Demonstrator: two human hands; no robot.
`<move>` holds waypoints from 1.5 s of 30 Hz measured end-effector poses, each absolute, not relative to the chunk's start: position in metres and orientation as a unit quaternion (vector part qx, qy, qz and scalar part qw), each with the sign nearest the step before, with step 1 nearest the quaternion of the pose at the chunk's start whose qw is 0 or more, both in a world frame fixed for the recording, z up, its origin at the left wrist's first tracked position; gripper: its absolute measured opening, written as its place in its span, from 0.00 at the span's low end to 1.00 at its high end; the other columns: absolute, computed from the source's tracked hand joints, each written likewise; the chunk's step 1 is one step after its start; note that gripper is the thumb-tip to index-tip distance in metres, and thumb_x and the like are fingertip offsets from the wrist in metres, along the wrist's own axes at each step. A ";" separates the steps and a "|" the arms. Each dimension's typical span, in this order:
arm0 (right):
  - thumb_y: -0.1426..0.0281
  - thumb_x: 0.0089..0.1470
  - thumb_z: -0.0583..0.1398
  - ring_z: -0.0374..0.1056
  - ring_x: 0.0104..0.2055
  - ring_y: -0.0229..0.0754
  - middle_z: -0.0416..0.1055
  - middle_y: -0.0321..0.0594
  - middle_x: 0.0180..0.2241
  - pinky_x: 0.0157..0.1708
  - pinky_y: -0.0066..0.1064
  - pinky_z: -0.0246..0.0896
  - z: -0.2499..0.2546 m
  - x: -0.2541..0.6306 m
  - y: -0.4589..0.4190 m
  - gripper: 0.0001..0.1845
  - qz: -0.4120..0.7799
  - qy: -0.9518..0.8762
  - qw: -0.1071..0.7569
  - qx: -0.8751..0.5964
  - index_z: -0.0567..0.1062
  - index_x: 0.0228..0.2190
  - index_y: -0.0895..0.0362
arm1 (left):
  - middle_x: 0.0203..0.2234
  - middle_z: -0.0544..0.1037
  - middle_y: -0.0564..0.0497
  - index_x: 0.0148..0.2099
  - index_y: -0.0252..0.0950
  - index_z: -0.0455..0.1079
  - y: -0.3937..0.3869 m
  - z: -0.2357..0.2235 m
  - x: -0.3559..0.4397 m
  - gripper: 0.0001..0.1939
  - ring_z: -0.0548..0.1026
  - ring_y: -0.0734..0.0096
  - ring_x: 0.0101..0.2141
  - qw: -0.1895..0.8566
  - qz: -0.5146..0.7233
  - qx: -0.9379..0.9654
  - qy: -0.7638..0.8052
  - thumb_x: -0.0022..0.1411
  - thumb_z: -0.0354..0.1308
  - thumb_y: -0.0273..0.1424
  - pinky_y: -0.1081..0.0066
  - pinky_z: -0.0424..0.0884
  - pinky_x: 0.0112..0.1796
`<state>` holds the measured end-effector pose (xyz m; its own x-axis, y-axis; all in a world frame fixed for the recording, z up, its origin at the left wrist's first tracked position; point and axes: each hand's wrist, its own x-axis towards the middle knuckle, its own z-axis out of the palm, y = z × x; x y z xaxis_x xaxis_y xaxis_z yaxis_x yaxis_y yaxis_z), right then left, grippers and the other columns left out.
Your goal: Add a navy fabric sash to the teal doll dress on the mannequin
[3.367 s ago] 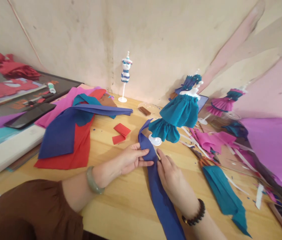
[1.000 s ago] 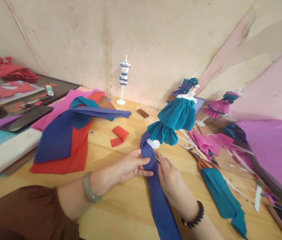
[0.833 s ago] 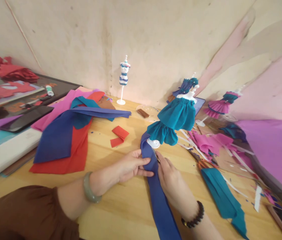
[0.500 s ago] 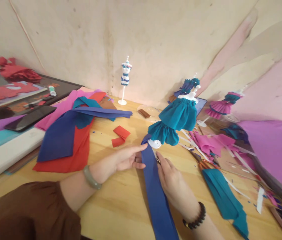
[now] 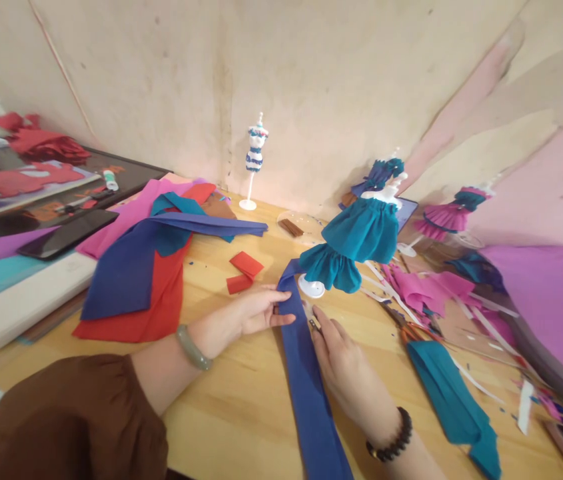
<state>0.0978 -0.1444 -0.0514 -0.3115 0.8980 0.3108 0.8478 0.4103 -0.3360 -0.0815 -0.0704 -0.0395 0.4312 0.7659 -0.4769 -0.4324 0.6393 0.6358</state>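
Blue strip (image 5: 306, 393) shifted left between hands (image 5: 348, 367), wood (image 5: 261, 393) showing along both edges.

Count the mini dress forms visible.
4: the striped one before the wall, the teal-dressed one by the blue strip, the blue-ruffled one partly hidden behind the teal one, and the pink-skirted one farther right. Others may be hidden.

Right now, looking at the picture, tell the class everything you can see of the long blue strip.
The blue strip looks like thin cloth or crepe paper, flat and smooth. It runs up the wooden table from the picture's bottom edge. Its far end bends right near the teal dress, the tip hidden. The left hand has thumb and finger on it; the right hand is at its right edge.
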 end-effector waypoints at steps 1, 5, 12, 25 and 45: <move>0.71 0.63 0.45 0.76 0.42 0.50 0.74 0.57 0.45 0.38 0.40 0.75 -0.051 0.098 -0.144 0.22 0.052 -0.807 0.231 -0.540 0.64 0.55 0.62 | 0.25 0.76 0.51 0.37 0.30 0.71 -0.072 -0.040 -0.082 0.04 0.74 0.76 0.24 0.817 0.376 0.217 0.380 0.59 0.59 0.20 0.75 0.75 0.27; 0.71 0.63 0.45 0.76 0.42 0.50 0.74 0.58 0.46 0.39 0.41 0.75 -0.051 0.097 -0.144 0.22 0.042 -0.808 0.237 -0.538 0.64 0.56 0.63 | 0.26 0.75 0.53 0.39 0.31 0.72 -0.075 -0.040 -0.080 0.05 0.72 0.78 0.25 0.818 0.394 0.218 0.357 0.59 0.58 0.20 0.75 0.74 0.28; 0.70 0.64 0.45 0.76 0.41 0.51 0.74 0.56 0.44 0.38 0.41 0.75 -0.054 0.096 -0.143 0.21 0.028 -0.805 0.236 -0.544 0.64 0.55 0.62 | 0.28 0.75 0.51 0.37 0.31 0.71 -0.078 -0.042 -0.078 0.05 0.72 0.76 0.28 0.818 0.398 0.211 0.359 0.58 0.59 0.20 0.72 0.75 0.31; 0.71 0.64 0.45 0.75 0.44 0.51 0.74 0.56 0.44 0.42 0.42 0.74 -0.052 0.095 -0.143 0.22 0.050 -0.807 0.227 -0.542 0.62 0.57 0.63 | 0.24 0.70 0.54 0.33 0.32 0.69 -0.085 -0.035 -0.078 0.06 0.69 0.78 0.24 0.810 0.393 0.184 0.396 0.59 0.57 0.18 0.71 0.74 0.31; 0.72 0.63 0.46 0.75 0.42 0.52 0.74 0.56 0.43 0.41 0.44 0.74 -0.050 0.095 -0.143 0.23 0.052 -0.811 0.216 -0.541 0.63 0.57 0.63 | 0.28 0.73 0.50 0.37 0.31 0.69 -0.087 -0.034 -0.079 0.05 0.73 0.76 0.26 0.820 0.376 0.204 0.380 0.60 0.56 0.18 0.71 0.76 0.30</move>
